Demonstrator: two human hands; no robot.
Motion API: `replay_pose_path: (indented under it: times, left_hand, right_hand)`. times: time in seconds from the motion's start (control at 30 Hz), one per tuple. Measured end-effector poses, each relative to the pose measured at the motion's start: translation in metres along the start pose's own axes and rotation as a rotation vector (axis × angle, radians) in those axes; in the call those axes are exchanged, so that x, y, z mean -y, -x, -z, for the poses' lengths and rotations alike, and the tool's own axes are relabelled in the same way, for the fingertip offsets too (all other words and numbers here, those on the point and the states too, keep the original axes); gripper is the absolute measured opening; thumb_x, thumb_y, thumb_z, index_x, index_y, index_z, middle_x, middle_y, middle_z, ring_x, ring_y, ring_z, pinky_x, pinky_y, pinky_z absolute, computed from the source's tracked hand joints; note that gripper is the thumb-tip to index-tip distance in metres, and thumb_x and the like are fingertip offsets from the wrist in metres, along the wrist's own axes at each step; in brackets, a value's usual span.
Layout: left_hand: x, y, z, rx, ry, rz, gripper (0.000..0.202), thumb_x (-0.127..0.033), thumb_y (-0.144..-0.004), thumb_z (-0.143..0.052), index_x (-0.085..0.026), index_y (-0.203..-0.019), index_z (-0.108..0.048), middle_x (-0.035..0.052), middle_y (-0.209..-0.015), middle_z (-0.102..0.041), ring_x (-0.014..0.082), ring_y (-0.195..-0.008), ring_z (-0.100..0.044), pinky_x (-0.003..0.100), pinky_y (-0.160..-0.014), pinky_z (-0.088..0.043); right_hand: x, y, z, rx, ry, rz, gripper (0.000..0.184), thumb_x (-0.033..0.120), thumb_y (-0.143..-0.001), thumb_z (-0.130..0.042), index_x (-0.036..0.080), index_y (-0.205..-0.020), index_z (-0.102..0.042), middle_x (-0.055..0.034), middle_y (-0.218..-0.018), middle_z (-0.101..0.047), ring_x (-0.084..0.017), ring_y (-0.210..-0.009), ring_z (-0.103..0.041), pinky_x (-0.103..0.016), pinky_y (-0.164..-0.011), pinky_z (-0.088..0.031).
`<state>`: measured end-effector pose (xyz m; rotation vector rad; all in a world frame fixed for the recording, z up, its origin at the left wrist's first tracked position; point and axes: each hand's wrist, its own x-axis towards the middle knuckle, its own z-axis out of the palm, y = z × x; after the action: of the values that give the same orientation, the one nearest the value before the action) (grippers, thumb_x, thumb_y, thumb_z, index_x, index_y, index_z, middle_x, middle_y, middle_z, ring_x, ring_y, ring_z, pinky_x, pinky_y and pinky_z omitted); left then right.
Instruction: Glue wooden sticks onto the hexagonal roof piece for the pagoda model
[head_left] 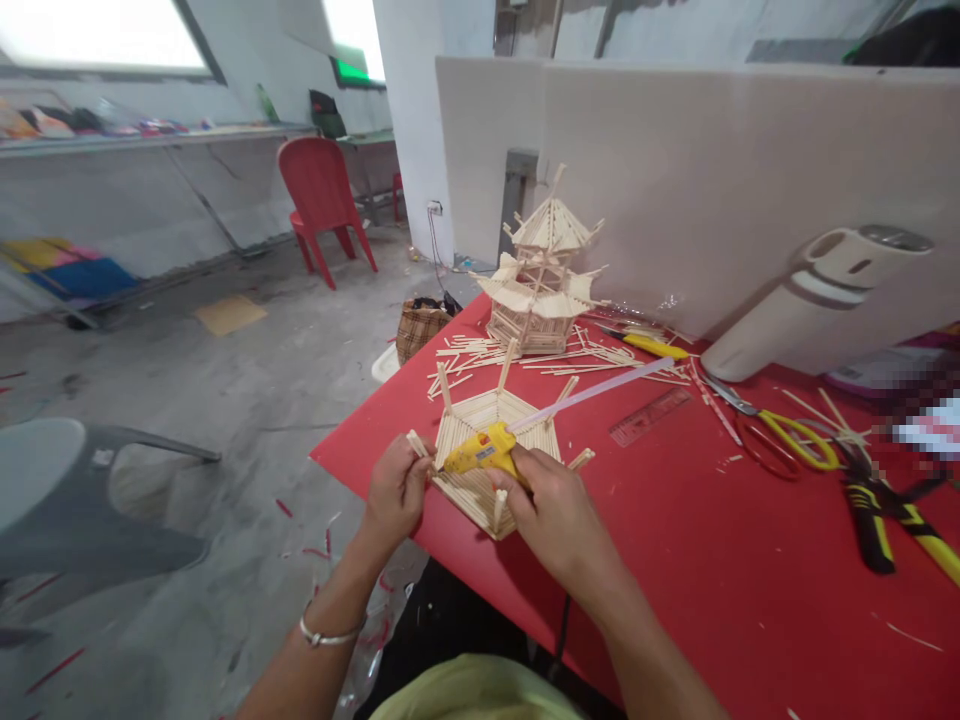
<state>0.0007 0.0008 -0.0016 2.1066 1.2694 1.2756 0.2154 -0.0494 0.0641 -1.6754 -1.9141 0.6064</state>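
At base, left corner: left hand is pinching a post; above base, right hand is gripping a glue gun.

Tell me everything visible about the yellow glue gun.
The glue gun is yellow and plastic-looking, with a small label on its side. A long, translucent stick juts from its back. The right grip holds its handle over the hexagonal wooden base, nozzle toward the left grip. Nozzle contact is unclear.
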Motion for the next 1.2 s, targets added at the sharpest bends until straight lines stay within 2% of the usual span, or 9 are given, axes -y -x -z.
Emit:
replay_pose_path:
  times: [0.2, 0.33, 0.5, 0.67, 0.77, 0.87, 0.97, 1.07, 1.2]
  left_hand:
    - [0.004, 0.0, 0.001, -0.005, -0.012, 0.005, 0.017, -0.024, -0.095, -0.043, -0.018, -0.087, -0.057, 0.0031, -0.078, -0.062, 0.016, -0.07, -0.059, 0.028, -0.067, -0.048]
    - [0.003, -0.002, 0.001, -0.026, -0.018, -0.044, 0.017, -0.021, -0.095, -0.043, -0.018, -0.086, -0.057, 0.002, -0.078, -0.061, 0.015, -0.069, -0.059, 0.027, -0.066, -0.047]
    - [0.005, -0.002, 0.001, -0.014, -0.046, -0.083, 0.016, -0.021, -0.095, -0.044, -0.018, -0.088, -0.058, 0.0025, -0.078, -0.062, 0.0155, -0.07, -0.061, 0.027, -0.067, -0.048]
    - [0.013, -0.001, 0.002, -0.026, -0.055, -0.098, 0.015, -0.022, -0.094, -0.045, -0.018, -0.092, -0.06, 0.0037, -0.082, -0.066, 0.0171, -0.074, -0.064, 0.027, -0.07, -0.05]
    - [0.016, -0.003, 0.003, -0.022, -0.043, -0.093, 0.015, -0.026, -0.092, -0.047, -0.019, -0.089, -0.061, 0.0035, -0.081, -0.066, 0.0178, -0.073, -0.063, 0.028, -0.07, -0.05]
    - [0.013, -0.005, 0.004, -0.007, -0.036, -0.085, 0.016, -0.027, -0.092, -0.048, -0.019, -0.088, -0.061, 0.0038, -0.08, -0.066, 0.0179, -0.073, -0.063, 0.028, -0.069, -0.051]
    - [0.007, -0.005, 0.004, -0.008, -0.026, -0.083, 0.016, -0.025, -0.093, -0.047, -0.018, -0.088, -0.061, 0.0044, -0.08, -0.066, 0.0177, -0.074, -0.063, 0.028, -0.07, -0.051]
    - [0.001, -0.004, 0.005, -0.007, 0.008, -0.091, 0.017, -0.022, -0.093, -0.047, -0.018, -0.085, -0.061, 0.0057, -0.082, -0.066, 0.0177, -0.076, -0.063, 0.028, -0.07, -0.05]
    - [-0.002, -0.002, 0.004, -0.015, 0.026, -0.092, 0.013, -0.02, -0.092, -0.051, -0.018, -0.086, -0.063, 0.0063, -0.083, -0.067, 0.0179, -0.077, -0.063, 0.029, -0.07, -0.05]
  right_hand:
    - [0.012, 0.022, 0.012, -0.151, 0.08, 0.042, 0.033, 0.039, -0.1, -0.043, 0.015, -0.111, -0.064, -0.0115, -0.094, -0.069, -0.024, -0.085, -0.065, -0.031, -0.072, -0.046]
    - [0.007, 0.043, 0.047, -0.366, -0.012, 0.006, 0.031, 0.044, -0.097, -0.048, 0.019, -0.092, -0.065, -0.0059, -0.085, -0.068, -0.018, -0.076, -0.063, -0.026, -0.068, -0.046]
    - [-0.06, 0.067, 0.092, -0.624, -0.038, -0.441, 0.045, 0.06, -0.09, -0.05, 0.019, -0.079, -0.065, -0.0016, -0.065, -0.064, -0.015, -0.057, -0.058, -0.024, -0.056, -0.043]
    - [-0.147, 0.089, 0.081, -0.522, -0.077, -0.621, 0.059, 0.068, -0.085, -0.047, 0.014, -0.091, -0.07, -0.0044, -0.07, -0.069, -0.021, -0.066, -0.064, -0.026, -0.06, -0.046]
    - [-0.17, 0.1, 0.071, -0.422, -0.035, -0.63, 0.064, 0.067, -0.087, -0.041, 0.012, -0.098, -0.072, -0.0079, -0.085, -0.074, -0.025, -0.08, -0.068, -0.029, -0.07, -0.049]
    - [-0.165, 0.105, 0.078, -0.298, 0.198, -0.727, 0.063, 0.062, -0.09, -0.035, 0.015, -0.106, -0.074, -0.0135, -0.102, -0.075, -0.031, -0.092, -0.068, -0.036, -0.076, -0.049]
    - [-0.143, 0.102, 0.093, -0.314, 0.44, -0.754, 0.059, 0.057, -0.094, -0.033, 0.017, -0.11, -0.073, -0.0173, -0.112, -0.072, -0.034, -0.099, -0.067, -0.041, -0.08, -0.049]
    - [-0.112, 0.089, 0.098, -0.393, 0.344, -0.534, 0.047, 0.053, -0.093, -0.041, 0.021, -0.108, -0.073, -0.0121, -0.114, -0.072, -0.03, -0.101, -0.068, -0.038, -0.082, -0.051]
    - [-0.057, 0.066, 0.081, -0.438, 0.085, -0.188, 0.032, 0.045, -0.093, -0.052, 0.023, -0.099, -0.075, -0.0071, -0.103, -0.075, -0.023, -0.094, -0.071, -0.031, -0.082, -0.054]
